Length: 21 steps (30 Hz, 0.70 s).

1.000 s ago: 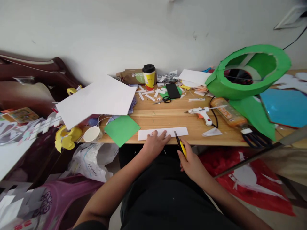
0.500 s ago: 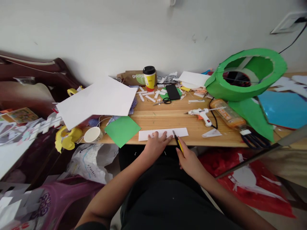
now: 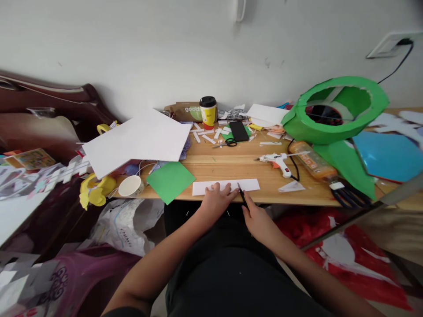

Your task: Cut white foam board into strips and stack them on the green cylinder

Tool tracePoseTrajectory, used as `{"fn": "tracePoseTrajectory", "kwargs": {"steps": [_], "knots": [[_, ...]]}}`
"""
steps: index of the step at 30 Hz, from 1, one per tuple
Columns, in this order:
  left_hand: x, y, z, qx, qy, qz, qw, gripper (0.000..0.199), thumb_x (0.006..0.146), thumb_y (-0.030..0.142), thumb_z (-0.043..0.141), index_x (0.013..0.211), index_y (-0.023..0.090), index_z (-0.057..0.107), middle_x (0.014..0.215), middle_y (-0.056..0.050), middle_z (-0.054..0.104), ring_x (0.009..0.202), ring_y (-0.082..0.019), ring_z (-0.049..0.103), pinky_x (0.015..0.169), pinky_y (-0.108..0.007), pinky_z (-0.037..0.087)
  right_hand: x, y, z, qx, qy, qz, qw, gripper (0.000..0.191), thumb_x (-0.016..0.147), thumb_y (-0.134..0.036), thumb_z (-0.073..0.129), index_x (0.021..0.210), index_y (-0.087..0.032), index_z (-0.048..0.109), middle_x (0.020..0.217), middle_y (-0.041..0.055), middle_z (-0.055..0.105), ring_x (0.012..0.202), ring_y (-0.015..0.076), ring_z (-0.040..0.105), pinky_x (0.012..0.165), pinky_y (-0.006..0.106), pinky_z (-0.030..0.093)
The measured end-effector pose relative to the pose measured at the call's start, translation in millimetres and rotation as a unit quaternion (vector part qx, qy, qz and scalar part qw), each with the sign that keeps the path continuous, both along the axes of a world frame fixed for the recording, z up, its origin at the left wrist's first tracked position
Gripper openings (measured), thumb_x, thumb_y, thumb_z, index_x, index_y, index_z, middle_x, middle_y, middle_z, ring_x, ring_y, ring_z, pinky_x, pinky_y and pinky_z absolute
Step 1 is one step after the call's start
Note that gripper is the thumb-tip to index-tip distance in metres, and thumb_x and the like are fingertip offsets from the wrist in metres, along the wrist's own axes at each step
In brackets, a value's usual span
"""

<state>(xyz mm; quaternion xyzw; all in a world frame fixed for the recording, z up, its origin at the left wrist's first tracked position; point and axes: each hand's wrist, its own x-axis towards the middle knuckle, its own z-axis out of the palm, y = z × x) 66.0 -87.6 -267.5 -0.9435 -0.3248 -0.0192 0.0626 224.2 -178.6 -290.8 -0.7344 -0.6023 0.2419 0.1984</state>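
A long white strip (image 3: 249,184) lies flat along the front edge of the wooden table. My left hand (image 3: 216,200) presses on it with the fingers spread. Just to the right, my right hand (image 3: 257,218) is closed round a utility knife (image 3: 243,197), its blade tip on the strip beside my left fingertips. To the left of the strip lies a green sheet (image 3: 171,181), and a white glue gun (image 3: 277,163) rests behind and to the right.
Behind are scissors (image 3: 228,143), a phone (image 3: 239,131), paper scraps and a lidded cup (image 3: 208,115). Large white sheets (image 3: 142,141) lie back left. A green ring-shaped piece (image 3: 333,132), an orange bottle (image 3: 312,160) and blue-handled scissors (image 3: 352,193) are at the right.
The view has shifted slightly. My right hand has turned a little round the knife, whose yellow side no longer shows. My left hand stays on the strip.
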Motion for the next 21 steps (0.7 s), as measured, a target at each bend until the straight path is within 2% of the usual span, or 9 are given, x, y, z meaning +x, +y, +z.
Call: {"fn": "tracePoseTrajectory", "kwargs": {"steps": [4,10,14,21], "knots": [[-1,1,-1.6,0.009,0.018,-0.006,1.000,0.053,0.095,0.016,0.045,0.144,0.037,0.044,0.145,-0.008,0.049,0.103,-0.036,0.055,0.071,-0.054,0.057,0,4,0.6,-0.010,-0.051,-0.009,0.999,0.056,0.095,-0.024,0.039,0.149,-0.010,0.039,0.077,0.0131,0.074,0.064,0.0252,0.070,0.056,0.029,0.046],[-1,2,-2.5,0.006,0.021,-0.005,1.000,0.054,0.094,0.015,0.048,0.143,0.039,0.046,0.145,-0.008,0.048,0.104,-0.033,0.055,0.072,-0.052,0.057,-3,7,3.0,-0.027,-0.096,-0.010,0.995,0.055,0.095,-0.027,0.039,0.146,-0.009,0.043,0.083,0.0170,0.075,0.069,0.0273,0.072,0.059,0.030,0.045],[1,4,-2.3,-0.005,0.029,-0.003,1.000,0.055,0.094,0.014,0.047,0.144,0.037,0.045,0.146,-0.009,0.047,0.104,-0.034,0.056,0.072,-0.054,0.057,-6,8,10.4,-0.070,-0.070,-0.030,0.995,0.056,0.096,-0.027,0.038,0.149,-0.010,0.038,0.089,0.0206,0.074,0.077,0.0314,0.072,0.062,0.033,0.047],[3,4,3.9,-0.017,0.082,0.005,0.996,0.055,0.098,0.017,0.042,0.149,0.038,0.037,0.151,-0.008,0.042,0.110,-0.033,0.055,0.075,-0.055,0.058,-14,3,26.9,-0.141,-0.036,-0.036,0.989,0.059,0.099,-0.024,0.036,0.155,-0.010,0.026,0.098,0.0219,0.073,0.090,0.0325,0.071,0.071,0.034,0.046]]}}
